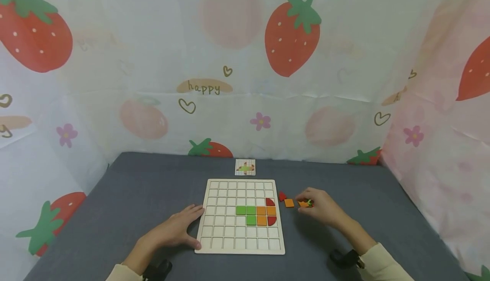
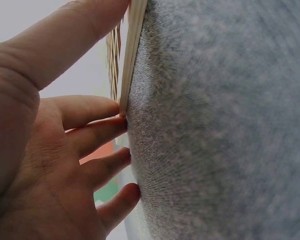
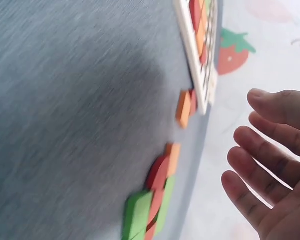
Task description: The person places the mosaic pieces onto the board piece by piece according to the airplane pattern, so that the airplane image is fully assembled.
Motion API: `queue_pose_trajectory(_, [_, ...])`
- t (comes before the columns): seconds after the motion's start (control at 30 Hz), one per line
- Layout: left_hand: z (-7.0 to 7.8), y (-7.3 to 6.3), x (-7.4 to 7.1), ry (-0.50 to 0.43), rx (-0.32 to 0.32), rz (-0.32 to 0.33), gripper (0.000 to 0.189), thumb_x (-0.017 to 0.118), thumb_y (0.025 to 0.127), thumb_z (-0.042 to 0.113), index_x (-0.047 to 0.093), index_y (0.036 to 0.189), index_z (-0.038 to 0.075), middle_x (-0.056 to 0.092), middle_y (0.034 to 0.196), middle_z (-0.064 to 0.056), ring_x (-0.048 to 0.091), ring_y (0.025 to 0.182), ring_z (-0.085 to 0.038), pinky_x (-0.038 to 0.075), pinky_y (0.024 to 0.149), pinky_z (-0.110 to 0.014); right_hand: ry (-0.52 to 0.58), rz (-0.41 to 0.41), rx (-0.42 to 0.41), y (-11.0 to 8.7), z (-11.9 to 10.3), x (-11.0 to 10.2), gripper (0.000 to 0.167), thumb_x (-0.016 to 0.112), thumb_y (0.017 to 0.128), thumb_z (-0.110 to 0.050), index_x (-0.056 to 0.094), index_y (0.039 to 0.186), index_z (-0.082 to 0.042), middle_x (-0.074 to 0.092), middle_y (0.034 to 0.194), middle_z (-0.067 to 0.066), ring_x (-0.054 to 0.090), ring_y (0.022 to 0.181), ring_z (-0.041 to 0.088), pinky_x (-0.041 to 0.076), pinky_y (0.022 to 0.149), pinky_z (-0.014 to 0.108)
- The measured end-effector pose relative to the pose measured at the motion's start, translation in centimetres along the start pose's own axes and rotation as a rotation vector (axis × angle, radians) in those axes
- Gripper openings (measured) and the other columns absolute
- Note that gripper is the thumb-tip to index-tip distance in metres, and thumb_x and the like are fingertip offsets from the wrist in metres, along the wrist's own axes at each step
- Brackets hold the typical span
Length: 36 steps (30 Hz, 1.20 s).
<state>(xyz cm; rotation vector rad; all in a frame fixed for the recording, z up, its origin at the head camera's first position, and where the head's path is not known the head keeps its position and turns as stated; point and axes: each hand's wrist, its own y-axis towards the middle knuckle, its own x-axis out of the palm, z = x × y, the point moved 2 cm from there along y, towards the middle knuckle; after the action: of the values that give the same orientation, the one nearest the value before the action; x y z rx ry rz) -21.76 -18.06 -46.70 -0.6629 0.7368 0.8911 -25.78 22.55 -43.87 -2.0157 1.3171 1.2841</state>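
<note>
A pale wooden grid board (image 1: 223, 232) lies on the grey table, with green, orange and red pieces set in cells toward its right side. My left hand (image 1: 178, 225) rests at the board's left edge, thumb near the lower left corner and fingers spread along the side. My right hand (image 1: 321, 206) hovers right of the board over a small cluster of loose pieces; in the right wrist view its fingers are apart with nothing between them. That cluster holds green pieces (image 3: 137, 212), a red rounded piece (image 3: 158, 172) and an orange piece (image 3: 173, 156), partly hidden by the hand in the head view.
Between the board and the right hand lie an orange square (image 1: 289, 203) and a red piece (image 1: 282, 196). A small pattern card (image 1: 245, 167) with a coloured figure on a grid lies behind the board. A strawberry-print curtain (image 1: 245, 59) stands around the table.
</note>
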Motion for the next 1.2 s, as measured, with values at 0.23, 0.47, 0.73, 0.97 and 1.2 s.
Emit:
queue_pose_trajectory(0.23, [-0.1, 0.0, 0.2, -0.010, 0.014, -0.006, 0.102, 0.084, 0.069, 0.040, 0.036, 0.147, -0.004, 0.034, 0.155, -0.024, 0.023, 0.145, -0.048, 0.023, 0.107, -0.072, -0.030, -0.026, 0.023, -1.7, 1.9, -0.9, 0.025, 0.074, 0.084, -0.012, 0.072, 0.106, -0.002, 0.068, 0.100, 0.007, 0.062, 0.086, 0.021, 0.051, 0.068, 0.030])
queue_pose_trajectory(0.47, [-0.1, 0.0, 0.1, 0.001, 0.008, 0.004, 0.102, 0.084, 0.069, 0.039, 0.036, 0.148, -0.004, 0.034, 0.155, -0.023, 0.023, 0.146, -0.047, 0.023, 0.108, -0.070, -0.028, -0.051, 0.119, -2.7, 3.6, -1.3, 0.025, 0.076, 0.081, -0.011, 0.072, 0.106, -0.005, 0.067, 0.099, 0.003, 0.063, 0.091, 0.023, 0.053, 0.075, 0.039])
queue_pose_trajectory(0.73, [-0.1, 0.0, 0.1, 0.005, 0.008, 0.008, 0.102, 0.084, 0.068, 0.039, 0.037, 0.147, -0.004, 0.034, 0.155, -0.023, 0.023, 0.146, -0.047, 0.023, 0.108, -0.070, -0.008, -0.055, 0.114, -3.6, 4.7, -1.4, 0.026, 0.077, 0.080, -0.009, 0.072, 0.104, -0.002, 0.067, 0.096, 0.005, 0.067, 0.091, 0.026, 0.056, 0.075, 0.040])
queue_pose_trajectory(0.97, [-0.1, -0.1, 0.2, 0.009, 0.010, 0.009, 0.101, 0.084, 0.068, 0.039, 0.037, 0.147, -0.004, 0.035, 0.154, -0.024, 0.024, 0.146, -0.046, 0.024, 0.107, -0.071, -0.028, -0.074, 0.129, -3.9, 5.6, -1.5, 0.023, 0.077, 0.078, -0.008, 0.073, 0.100, -0.004, 0.066, 0.094, 0.003, 0.065, 0.086, 0.021, 0.054, 0.072, 0.034])
queue_pose_trajectory(1.2, [-0.2, 0.1, 0.2, 0.025, -0.001, 0.010, 0.101, 0.085, 0.068, 0.039, 0.038, 0.146, -0.004, 0.037, 0.153, -0.023, 0.025, 0.145, -0.046, 0.025, 0.108, -0.069, -0.096, -0.095, 0.146, -3.7, 5.6, -1.6, 0.021, 0.077, 0.077, -0.005, 0.074, 0.098, -0.005, 0.067, 0.094, 0.002, 0.063, 0.086, 0.020, 0.053, 0.073, 0.036])
